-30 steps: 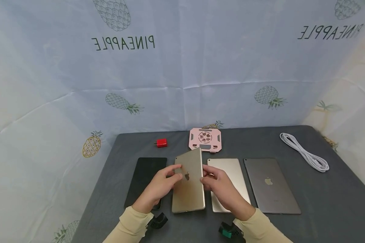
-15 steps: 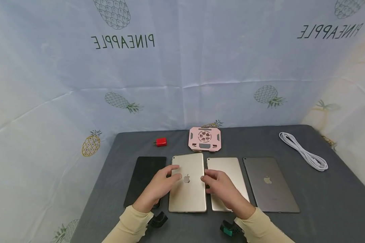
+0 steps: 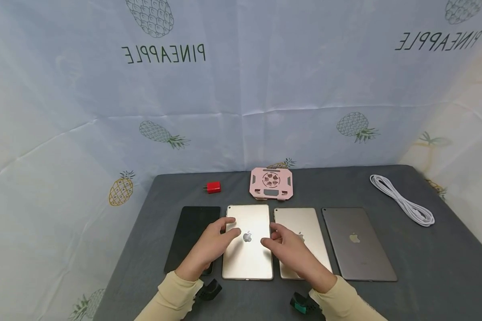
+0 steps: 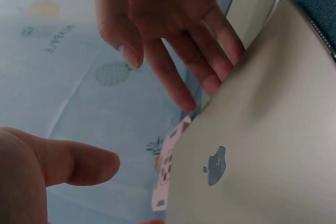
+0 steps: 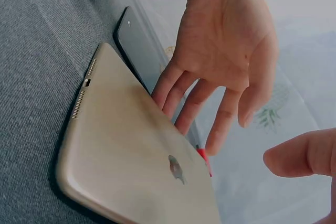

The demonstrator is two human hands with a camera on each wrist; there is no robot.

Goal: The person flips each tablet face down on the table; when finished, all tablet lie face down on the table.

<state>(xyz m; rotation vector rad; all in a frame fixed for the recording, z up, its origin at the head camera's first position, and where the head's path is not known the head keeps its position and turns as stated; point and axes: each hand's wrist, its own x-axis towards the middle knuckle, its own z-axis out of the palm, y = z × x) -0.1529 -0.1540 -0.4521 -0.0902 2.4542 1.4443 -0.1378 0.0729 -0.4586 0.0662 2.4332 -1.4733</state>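
A gold tablet (image 3: 247, 261) lies back side up on the dark table, its apple logo showing. My left hand (image 3: 209, 244) is at its left edge, thumb raised above the back and fingers relaxed. On the opposite edge is my right hand (image 3: 292, 253), partly over a second gold tablet (image 3: 317, 245). In the left wrist view, the right hand's straight fingers (image 4: 173, 80) reach down beside the tablet's edge. The right wrist view shows the left hand (image 5: 226, 51) likewise, fingers extended along the far edge; whether fingertips touch it I cannot tell.
Left of the gold tablet lies a black tablet (image 3: 189, 229); a grey tablet (image 3: 361, 254) lies at the right. Behind the row are a red charger plug (image 3: 213, 187), a pink vented stand (image 3: 271, 183) and a coiled white cable (image 3: 401, 200). A pineapple-print cloth (image 3: 241, 89) hangs behind.
The gold tablet, held tilted up between both hands a second ago, has come down flat on the table. My hands have loosened from its edges, with the right thumb now lifted over its back.
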